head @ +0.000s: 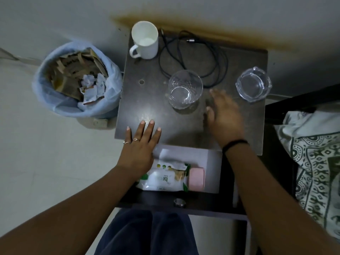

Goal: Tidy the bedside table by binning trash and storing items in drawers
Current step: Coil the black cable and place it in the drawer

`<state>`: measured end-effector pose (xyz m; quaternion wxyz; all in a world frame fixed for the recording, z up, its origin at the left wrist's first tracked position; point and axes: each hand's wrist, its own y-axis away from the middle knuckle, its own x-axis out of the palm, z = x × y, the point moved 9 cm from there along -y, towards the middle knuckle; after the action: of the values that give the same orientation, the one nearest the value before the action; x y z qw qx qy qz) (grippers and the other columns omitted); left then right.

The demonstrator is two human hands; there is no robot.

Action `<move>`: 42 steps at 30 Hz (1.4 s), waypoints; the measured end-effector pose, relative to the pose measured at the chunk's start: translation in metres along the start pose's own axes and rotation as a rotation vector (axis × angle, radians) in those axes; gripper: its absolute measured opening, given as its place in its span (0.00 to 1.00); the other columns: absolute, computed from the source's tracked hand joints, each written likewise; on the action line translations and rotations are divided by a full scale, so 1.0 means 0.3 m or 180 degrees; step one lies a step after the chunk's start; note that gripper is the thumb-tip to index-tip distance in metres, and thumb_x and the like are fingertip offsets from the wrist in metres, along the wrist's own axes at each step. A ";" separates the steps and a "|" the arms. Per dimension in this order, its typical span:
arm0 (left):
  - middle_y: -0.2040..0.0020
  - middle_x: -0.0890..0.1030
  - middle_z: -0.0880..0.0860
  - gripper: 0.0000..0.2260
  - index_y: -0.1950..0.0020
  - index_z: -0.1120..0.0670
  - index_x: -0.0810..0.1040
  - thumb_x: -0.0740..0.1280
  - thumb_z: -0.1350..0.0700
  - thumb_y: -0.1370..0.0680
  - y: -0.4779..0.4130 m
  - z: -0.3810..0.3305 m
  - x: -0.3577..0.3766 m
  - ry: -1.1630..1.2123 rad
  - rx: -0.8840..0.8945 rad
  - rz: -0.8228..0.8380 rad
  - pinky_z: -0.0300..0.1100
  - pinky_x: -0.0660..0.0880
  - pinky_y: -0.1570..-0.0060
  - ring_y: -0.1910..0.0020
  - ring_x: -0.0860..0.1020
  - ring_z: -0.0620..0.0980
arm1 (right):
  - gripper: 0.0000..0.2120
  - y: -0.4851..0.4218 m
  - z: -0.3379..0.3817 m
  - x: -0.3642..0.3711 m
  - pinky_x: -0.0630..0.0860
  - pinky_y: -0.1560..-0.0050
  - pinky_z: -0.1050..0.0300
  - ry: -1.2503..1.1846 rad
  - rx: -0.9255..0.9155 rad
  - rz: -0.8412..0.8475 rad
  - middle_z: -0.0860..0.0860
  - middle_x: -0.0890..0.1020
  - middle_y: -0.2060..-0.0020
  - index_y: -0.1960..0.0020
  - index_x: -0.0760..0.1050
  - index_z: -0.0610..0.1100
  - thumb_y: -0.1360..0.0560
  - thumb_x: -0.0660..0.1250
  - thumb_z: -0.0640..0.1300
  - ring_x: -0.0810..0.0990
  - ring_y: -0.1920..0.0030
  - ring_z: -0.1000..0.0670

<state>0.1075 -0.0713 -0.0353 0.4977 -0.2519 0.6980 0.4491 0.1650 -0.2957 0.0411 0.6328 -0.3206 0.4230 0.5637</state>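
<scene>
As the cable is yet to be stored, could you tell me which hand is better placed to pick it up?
The right hand: it is beside the glass, close to the cable loop. The left hand lies flat at the table front edge, farther away.

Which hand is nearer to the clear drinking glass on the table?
Right. The right hand is just beside the drinking glass, on its right; the left hand rests at the front edge of the table, farther off.
</scene>
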 end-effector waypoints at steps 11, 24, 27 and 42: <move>0.24 0.59 0.59 0.43 0.24 0.55 0.56 0.71 0.61 0.36 0.016 -0.015 0.032 -0.0023 -0.0104 -0.0337 0.67 0.50 0.31 0.25 0.55 0.62 | 0.12 -0.321 0.008 0.126 0.66 0.39 0.43 0.1386 -0.0619 0.0504 0.35 0.77 0.47 0.45 0.75 0.35 0.24 0.59 0.40 0.75 0.45 0.34; 0.26 0.65 0.57 0.31 0.27 0.54 0.63 0.66 0.57 0.29 0.031 -0.049 -0.413 0.0417 -0.0012 -0.1182 0.64 0.55 0.30 0.26 0.61 0.58 | 0.11 -0.254 0.134 -0.335 0.66 0.61 0.54 0.0259 -0.0042 -0.0993 0.42 0.82 0.50 0.43 0.75 0.44 0.20 0.60 0.47 0.79 0.51 0.40; 0.25 0.62 0.56 0.30 0.25 0.53 0.58 0.62 0.55 0.27 0.075 -0.060 -0.659 0.0802 0.0046 -0.1614 0.63 0.56 0.29 0.26 0.60 0.56 | 0.08 -0.152 0.189 -0.509 0.68 0.56 0.55 -0.0553 0.0241 -0.1436 0.43 0.83 0.52 0.47 0.78 0.42 0.23 0.63 0.44 0.80 0.52 0.42; 0.28 0.67 0.49 0.34 0.25 0.48 0.58 0.72 0.55 0.26 0.524 0.065 -1.573 0.2033 -0.0053 -0.2746 0.41 0.67 0.34 0.31 0.66 0.42 | 0.05 0.340 0.620 -1.094 0.76 0.54 0.60 -0.3444 0.0572 -0.0754 0.51 0.85 0.62 0.55 0.76 0.46 0.23 0.64 0.37 0.82 0.58 0.55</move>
<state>0.1694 -0.0252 0.4565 0.3979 -0.6438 0.6442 0.1104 0.0948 -0.2604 0.4240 0.8435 0.0242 0.0454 0.5346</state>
